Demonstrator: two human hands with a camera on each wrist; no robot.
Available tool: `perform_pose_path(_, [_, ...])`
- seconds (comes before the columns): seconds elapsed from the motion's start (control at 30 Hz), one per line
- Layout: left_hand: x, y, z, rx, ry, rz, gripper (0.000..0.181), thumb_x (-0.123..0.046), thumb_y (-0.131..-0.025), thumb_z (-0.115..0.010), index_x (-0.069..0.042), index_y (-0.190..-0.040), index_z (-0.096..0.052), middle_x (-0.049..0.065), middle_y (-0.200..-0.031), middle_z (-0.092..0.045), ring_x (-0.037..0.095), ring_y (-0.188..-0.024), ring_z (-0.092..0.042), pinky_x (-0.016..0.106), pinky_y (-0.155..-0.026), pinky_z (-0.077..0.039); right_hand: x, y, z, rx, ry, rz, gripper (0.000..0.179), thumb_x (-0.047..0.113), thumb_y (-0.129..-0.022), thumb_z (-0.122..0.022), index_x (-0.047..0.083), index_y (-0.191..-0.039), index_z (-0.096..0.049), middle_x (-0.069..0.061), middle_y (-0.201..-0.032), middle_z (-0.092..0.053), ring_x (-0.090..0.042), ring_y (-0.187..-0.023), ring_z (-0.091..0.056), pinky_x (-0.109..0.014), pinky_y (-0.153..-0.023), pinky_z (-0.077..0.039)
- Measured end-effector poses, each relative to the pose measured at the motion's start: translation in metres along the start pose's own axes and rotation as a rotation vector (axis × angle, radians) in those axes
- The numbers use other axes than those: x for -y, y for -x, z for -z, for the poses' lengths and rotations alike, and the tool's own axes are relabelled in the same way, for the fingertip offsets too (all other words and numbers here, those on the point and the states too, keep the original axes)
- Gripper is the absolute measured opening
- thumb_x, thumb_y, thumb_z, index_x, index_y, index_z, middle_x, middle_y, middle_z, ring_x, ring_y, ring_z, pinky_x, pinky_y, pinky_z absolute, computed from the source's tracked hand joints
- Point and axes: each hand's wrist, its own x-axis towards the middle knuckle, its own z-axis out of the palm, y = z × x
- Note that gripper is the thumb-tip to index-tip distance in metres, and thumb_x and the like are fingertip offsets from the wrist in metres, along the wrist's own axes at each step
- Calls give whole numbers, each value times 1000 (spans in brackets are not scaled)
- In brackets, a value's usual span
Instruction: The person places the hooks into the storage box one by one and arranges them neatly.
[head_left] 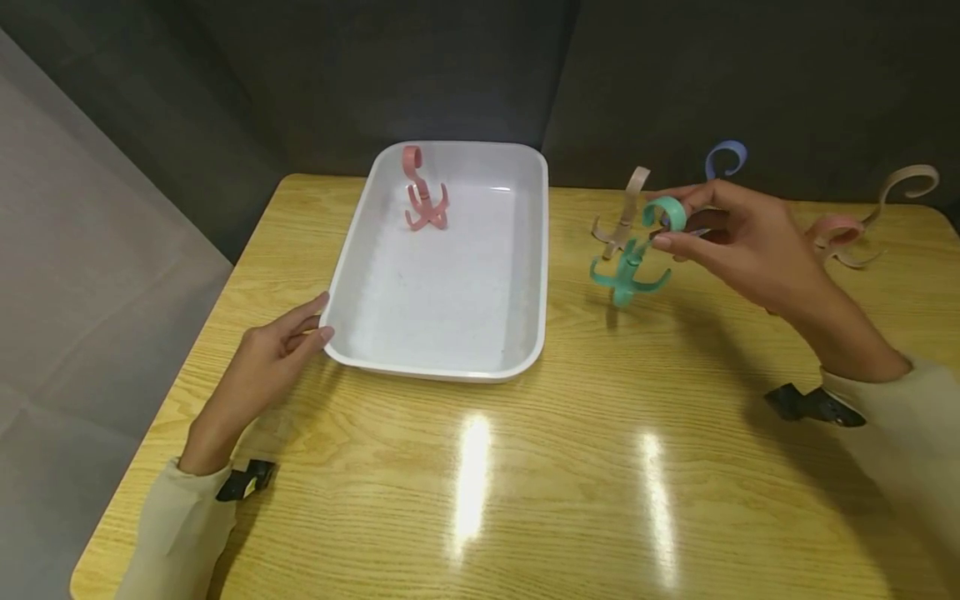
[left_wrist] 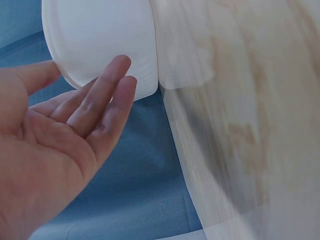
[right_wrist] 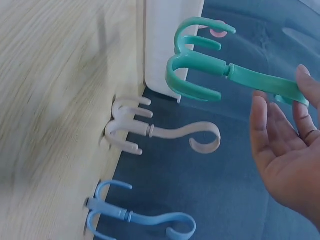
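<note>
My right hand point(head_left: 750, 242) pinches a green plastic four-pronged swivel hook point(head_left: 628, 271) by its curved upper part. It hangs above the table with its prongs down. In the right wrist view my thumb and fingertips meet at the curl of this green hook point(right_wrist: 200, 62). A beige hook point(head_left: 624, 218) stands just behind it. At the near left corner of a white tray point(head_left: 442, 372), my left hand point(head_left: 273, 358) touches the rim with thumb and fingers spread and relaxed. A pink hook point(head_left: 426, 204) stands inside the tray, toward its far left.
A blue hook point(head_left: 726, 158) stands behind my right hand, its lower part hidden there. To the right are another pink hook point(head_left: 834, 229) and a tan hook point(head_left: 892, 187). A dark cloth point(head_left: 450, 67) hangs behind the wooden table point(head_left: 555, 467).
</note>
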Motion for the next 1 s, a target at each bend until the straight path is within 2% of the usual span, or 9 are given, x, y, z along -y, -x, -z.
perform_pose_path(0.23, [1, 0, -1, -6, 6, -17, 52, -13, -107, -62, 0, -155, -46, 33, -135, -61, 45, -116, -67, 4, -85, -44, 5, -11, -14, -28, 23, 24, 13, -1, -93, -77, 2, -101, -67, -2, -101, -67, -8, -88, -69, -15, -78, -52])
perform_pose_path(0.33, [1, 0, -1, -8, 9, -19, 52, -13, -107, -62, 0, -155, -47, 33, -134, -61, 44, -116, -67, 4, -85, -44, 7, -17, -18, -25, -9, 48, 20, -5, -92, -77, -1, -105, -62, -3, -102, -66, -10, -91, -71, -16, -82, -54])
perform_pose_path(0.43, [0, 0, -1, -11, 10, -22, 52, -13, -107, -62, 0, -155, -47, 32, -134, -62, 44, -117, -67, 4, -85, -44, 10, -22, -22, -27, -31, 68, 33, -9, -90, -77, -1, -115, -59, -2, -108, -69, -11, -94, -71, -17, -84, -55])
perform_pose_path(0.53, [0, 0, -1, -10, 9, -20, 52, -14, -107, -62, -1, -155, -47, 31, -135, -62, 43, -117, -67, 4, -86, -44, 13, -27, -24, -42, 3, 83, 42, -5, -89, -79, 3, -127, -62, 2, -113, -71, -9, -93, -71, -17, -83, -54])
perform_pose_path(0.63, [-1, 0, -1, -8, 3, -8, 52, -16, -108, -61, -2, -155, -47, 30, -136, -62, 42, -118, -66, 7, -87, -46, 16, -32, -27, -45, 40, 87, 45, 0, -91, -80, 6, -133, -66, 5, -115, -71, -6, -93, -71, -16, -82, -53])
perform_pose_path(0.73, [-1, 0, 0, -4, -7, 6, 52, -17, -108, -61, -2, -156, -46, 30, -136, -61, 42, -118, -66, 22, -92, -54, 19, -37, -30, -44, 61, 90, 43, 3, -92, -80, 7, -133, -68, 6, -115, -71, -4, -92, -71, -16, -81, -53])
perform_pose_path(0.87, [-2, 0, 0, 0, -14, 16, 52, -17, -108, -61, -2, -156, -46, 31, -136, -61, 43, -117, -67, 41, -94, -55, 22, -46, -35, -46, 76, 92, 41, 7, -92, -81, 7, -131, -69, 6, -110, -71, -3, -87, -71, -16, -77, -53])
perform_pose_path(1.0, [-3, 1, 0, 0, -14, 17, 52, -17, -108, -60, -3, -156, -45, 30, -136, -62, 42, -117, -67, 43, -94, -55, 27, -56, -40, -44, 89, 87, 41, 10, -91, -83, 7, -130, -69, 3, -108, -71, -2, -86, -70, -16, -77, -53])
